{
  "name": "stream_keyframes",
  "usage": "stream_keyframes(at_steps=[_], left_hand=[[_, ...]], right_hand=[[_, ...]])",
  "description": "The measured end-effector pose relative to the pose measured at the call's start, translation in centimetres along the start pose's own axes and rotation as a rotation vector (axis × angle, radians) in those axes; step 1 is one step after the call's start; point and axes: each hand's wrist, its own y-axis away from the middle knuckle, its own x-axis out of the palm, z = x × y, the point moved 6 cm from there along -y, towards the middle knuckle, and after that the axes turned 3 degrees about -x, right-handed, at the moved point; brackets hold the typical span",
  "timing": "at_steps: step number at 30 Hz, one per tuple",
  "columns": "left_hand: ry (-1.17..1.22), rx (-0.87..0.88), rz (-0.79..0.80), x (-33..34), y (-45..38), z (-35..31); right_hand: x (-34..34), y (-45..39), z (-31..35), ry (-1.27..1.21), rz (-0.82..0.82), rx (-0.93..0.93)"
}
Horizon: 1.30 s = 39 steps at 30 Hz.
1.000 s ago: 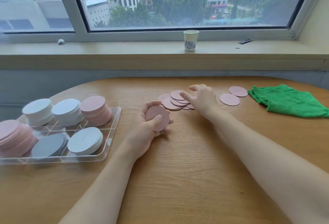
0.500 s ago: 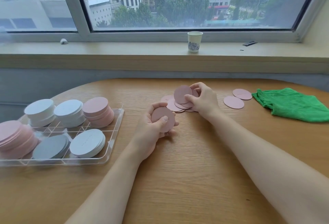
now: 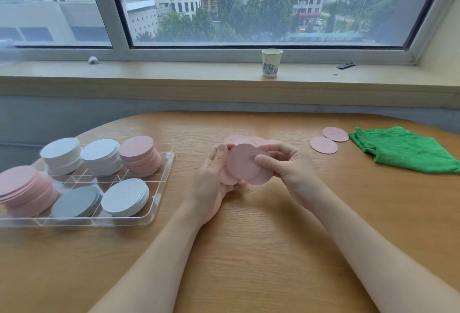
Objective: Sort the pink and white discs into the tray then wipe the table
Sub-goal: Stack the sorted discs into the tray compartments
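1. While rain blurs the towers beyond the window [image 3: 249, 4], a clear tray [image 3: 159, 203] sits at the left of a wooden table [image 3: 249, 250], its compartments stacked with discs.
2. At the tray's far row stand two white stacks [image 3: 62, 156] and, right of them, a pink stack [image 3: 139, 156].
3. At the tray's near left leans a taller pink pile [image 3: 22, 188]; right of it lie a grey-looking stack [image 3: 76, 200] and another white stack [image 3: 124, 197].
4. Near the table's middle, the left hand [image 3: 211, 183] cups a small fan of pink discs [image 3: 242, 163], fingers curled behind them and thumb at their left edge.
5. The right hand [image 3: 291, 173] meets it from the right, thumb pressed on the face of the front disc and fingers curled round the far edge, so both hands hold the same fan above the table.
6. Just beyond the hands, a loose pile [image 3: 249, 140] of pink discs lies flat on the table, partly hidden by the fingers.
7. On the sill [image 3: 174, 73] beyond the table stands a paper cup [image 3: 271, 62].
8. Farther right, two single discs [image 3: 328, 139] lie side by side on the wood, overlapping or just touching; which, cannot be told.
9. At the far right a crumpled green cloth [image 3: 403, 148] rests on the table, close beside those two discs.
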Motion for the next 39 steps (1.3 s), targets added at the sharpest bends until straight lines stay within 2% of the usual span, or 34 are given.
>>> stream_keyframes(at_steps=[5, 9, 12, 19, 25, 29, 32, 39], left_hand=[[0.004, -0.012, 0.014, 0.6, 0.0, 0.6], [0.027, 0.012, 0.021, 0.8, -0.3, 0.7], [0.056, 0.014, 0.022, 0.7, -0.4, 0.7], [0.09, -0.008, 0.094, 1.8, 0.0, 1.1], [0.1, -0.007, 0.102, 1.4, 0.0, 1.0], [0.107, 0.017, 0.039, 0.3, -0.3, 0.4], [0.093, 0.038, -0.007, -0.9, -0.6, -0.3], [0.088, 0.024, -0.021, -1.5, -1.1, -0.2]], right_hand=[[0.6, 0.0, -0.1, 0.257, -0.148, -0.144], [0.5, 0.5, -0.4, 0.148, -0.273, -0.125], [0.6, 0.5, -0.8, 0.059, -0.274, -0.093], [2.1, 1.3, 0.4, 0.141, -0.28, -0.193], [2.5, 0.7, 0.5, 0.369, -0.102, -0.263], [0.2, -1.3, 0.8, 0.554, -0.159, -0.273], [-1.5, -4.0, 0.6, 0.842, -0.143, -0.206], [-2.1, -9.2, -1.7, 1.236, -0.007, 0.009]])
